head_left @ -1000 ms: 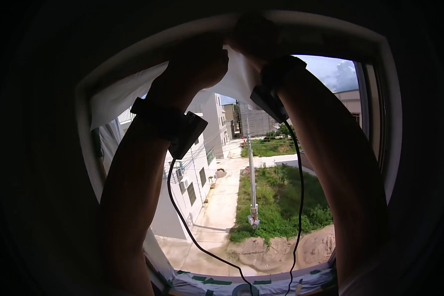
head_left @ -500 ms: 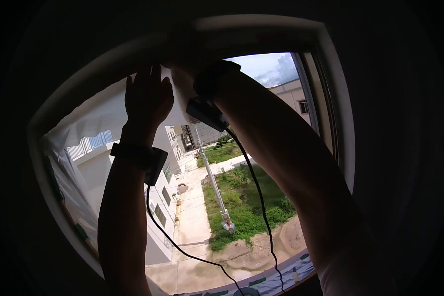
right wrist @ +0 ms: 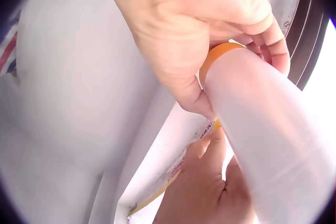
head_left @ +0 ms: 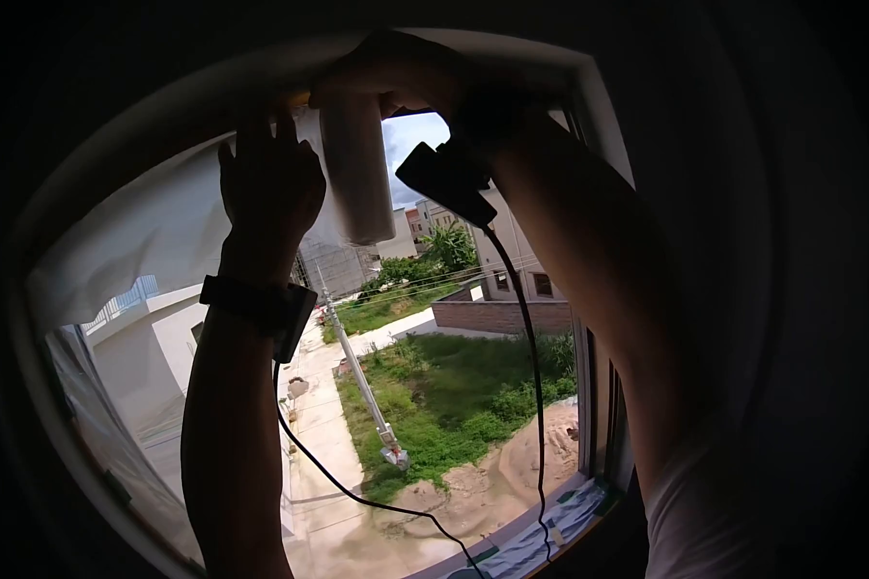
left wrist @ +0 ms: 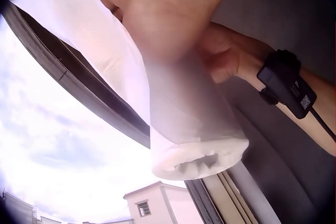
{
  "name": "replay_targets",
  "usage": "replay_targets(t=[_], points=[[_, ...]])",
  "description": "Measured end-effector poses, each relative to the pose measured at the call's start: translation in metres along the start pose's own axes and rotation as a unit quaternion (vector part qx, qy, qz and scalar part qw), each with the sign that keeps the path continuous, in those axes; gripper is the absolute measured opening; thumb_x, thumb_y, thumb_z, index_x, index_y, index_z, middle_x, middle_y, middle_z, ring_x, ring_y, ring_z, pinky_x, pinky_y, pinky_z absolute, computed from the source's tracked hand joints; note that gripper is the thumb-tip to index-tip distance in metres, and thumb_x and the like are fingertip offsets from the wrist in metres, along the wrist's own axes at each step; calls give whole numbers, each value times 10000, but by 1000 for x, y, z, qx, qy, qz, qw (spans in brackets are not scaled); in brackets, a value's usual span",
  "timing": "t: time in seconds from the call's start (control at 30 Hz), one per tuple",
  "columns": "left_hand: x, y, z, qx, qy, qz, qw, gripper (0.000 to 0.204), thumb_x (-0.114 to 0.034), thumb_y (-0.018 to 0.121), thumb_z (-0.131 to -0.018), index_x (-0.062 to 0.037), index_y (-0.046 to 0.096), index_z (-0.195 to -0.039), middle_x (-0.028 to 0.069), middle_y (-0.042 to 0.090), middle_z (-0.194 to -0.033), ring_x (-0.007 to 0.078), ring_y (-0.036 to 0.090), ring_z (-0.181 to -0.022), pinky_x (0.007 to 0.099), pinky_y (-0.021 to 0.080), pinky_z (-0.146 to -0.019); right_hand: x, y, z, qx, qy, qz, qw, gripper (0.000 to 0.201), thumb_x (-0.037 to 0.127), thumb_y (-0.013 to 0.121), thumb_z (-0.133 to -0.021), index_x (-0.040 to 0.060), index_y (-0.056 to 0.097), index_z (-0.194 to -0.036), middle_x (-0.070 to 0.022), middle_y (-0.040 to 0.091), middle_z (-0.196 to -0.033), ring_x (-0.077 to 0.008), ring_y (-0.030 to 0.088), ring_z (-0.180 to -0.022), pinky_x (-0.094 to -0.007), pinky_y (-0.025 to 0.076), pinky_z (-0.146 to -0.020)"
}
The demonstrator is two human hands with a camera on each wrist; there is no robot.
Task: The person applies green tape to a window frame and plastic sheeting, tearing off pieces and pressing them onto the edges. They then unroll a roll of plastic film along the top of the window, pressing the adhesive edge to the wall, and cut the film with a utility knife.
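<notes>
My right hand [head_left: 396, 75] grips the upper end of a roll of translucent masking film [head_left: 355, 179] at the window's top edge. In the right wrist view, its fingers and thumb curl round the end with the orange tape [right wrist: 227, 50]. The roll's hollow lower end [left wrist: 202, 162] shows in the left wrist view. My left hand [head_left: 272, 183] reaches up beside the roll, fingers extended against the top of the frame, where a strip of yellow tape [right wrist: 157, 198] runs. From there a sheet of film [head_left: 154, 236] hangs across the window's upper left.
The window frame [head_left: 599, 415] surrounds the opening, with a road, grass and buildings outside. More plastic film [head_left: 116, 415] hangs down the left side. Covering with green tape [head_left: 541, 531] lies along the sill. Black cables [head_left: 526, 338] trail from both wrist cameras.
My left hand went from curled fingers to extended ones at the top edge. The right hand moved rightward along the frame with the roll, and more film spans the upper left. The head view turned.
</notes>
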State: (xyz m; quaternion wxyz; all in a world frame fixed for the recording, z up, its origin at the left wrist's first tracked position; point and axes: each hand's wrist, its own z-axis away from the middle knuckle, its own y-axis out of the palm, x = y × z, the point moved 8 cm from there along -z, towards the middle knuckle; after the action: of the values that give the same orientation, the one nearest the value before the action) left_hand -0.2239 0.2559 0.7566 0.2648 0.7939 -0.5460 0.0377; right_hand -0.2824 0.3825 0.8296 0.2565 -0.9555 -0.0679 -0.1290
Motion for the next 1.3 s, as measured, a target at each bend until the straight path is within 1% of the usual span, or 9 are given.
replay_targets(t=[0.17, 0.33, 0.57, 0.63, 0.67, 0.77, 0.93, 1.1, 1.3], points=[[-4, 8, -1, 66, -27, -23, 997, 517, -259, 585, -919, -10, 505, -1365, 188, 503, -1385, 327, 449, -1351, 535, 439, -1011, -6, -13, 13, -22, 65, 120, 990, 515, 415, 832, -742, 58, 703, -1092, -101, 646, -869, -192, 597, -739, -327, 503, -711], [-8, 6, -1, 71, -41, -35, 996, 520, -277, 555, -933, -14, 487, -1376, 181, 508, -1376, 330, 461, -1333, 560, 398, -1054, -15, -17, 34, 57, 66, 35, 996, 592, 354, 798, -782, 41, 637, -1257, -200, 659, -1184, -346, 625, -1170, -504, 505, -1001], [-3, 5, -3, 94, -45, -41, 994, 510, -294, 552, -947, -38, 493, -1384, 184, 447, -1440, 326, 434, -1364, 572, 408, -1057, -34, -54, 37, 127, -47, 54, 989, 475, 378, 763, -848, 108, 681, -1230, -118, 661, -1207, -261, 638, -1160, -473, 493, -1027], [-6, 5, -3, 91, -35, -64, 993, 509, -301, 552, -951, -49, 498, -1390, 181, 419, -1459, 317, 430, -1370, 578, 410, -1058, -32, -71, 43, 42, -14, 173, 984, 457, 370, 759, -857, 81, 694, -1206, -131, 650, -1222, -255, 642, -1134, -426, 496, -1020], [-5, 6, -2, 92, -34, -69, 993, 509, -301, 552, -951, -49, 498, -1390, 181, 419, -1459, 317, 430, -1370, 578, 410, -1058, -41, -78, 31, -39, -17, 221, 974, 424, 353, 766, -859, 60, 712, -1162, -111, 681, -1020, -224, 671, -890, -364, 537, -845], [-3, 3, -1, 91, -30, -51, 994, 505, -298, 556, -949, -51, 505, -1387, 179, 419, -1455, 309, 442, -1363, 582, 412, -1056, -29, -81, 47, 7, 5, 227, 974, 406, 345, 775, -853, 43, 725, -1120, -74, 629, -799, -180, 590, -679, -349, 486, -648], [-10, 0, -3, 94, -23, -51, 994, 510, -271, 577, -934, -56, 507, -1391, 178, 421, -1453, 316, 495, -1319, 585, 425, -1047, -45, -98, 58, -5, -2, 178, 984, 453, 394, 827, -786, 20, 741, -1026, -79, 619, -773, -189, 615, -722, -364, 504, -634], [-4, 2, 0, 78, -4, -55, 995, 555, -259, 590, -923, -68, 485, -1434, 201, 364, -1502, 346, 418, -1392, 583, 402, -1072, -83, -110, 61, -79, 25, 178, 981, 510, 357, 835, -764, 9, 712, -1117, -189, 661, -1083, -362, 632, -1100, -517, 519, -953], [1, 4, 2, 98, -11, -68, 993, 555, -255, 599, -916, -108, 492, -1441, 213, 367, -1500, 353, 385, -1414, 580, 390, -1084, -94, -128, 39, -132, 32, 208, 969, 550, 426, 823, -781, -24, 709, -1075, -152, 653, -869, -239, 623, -790, -402, 521, -698]])
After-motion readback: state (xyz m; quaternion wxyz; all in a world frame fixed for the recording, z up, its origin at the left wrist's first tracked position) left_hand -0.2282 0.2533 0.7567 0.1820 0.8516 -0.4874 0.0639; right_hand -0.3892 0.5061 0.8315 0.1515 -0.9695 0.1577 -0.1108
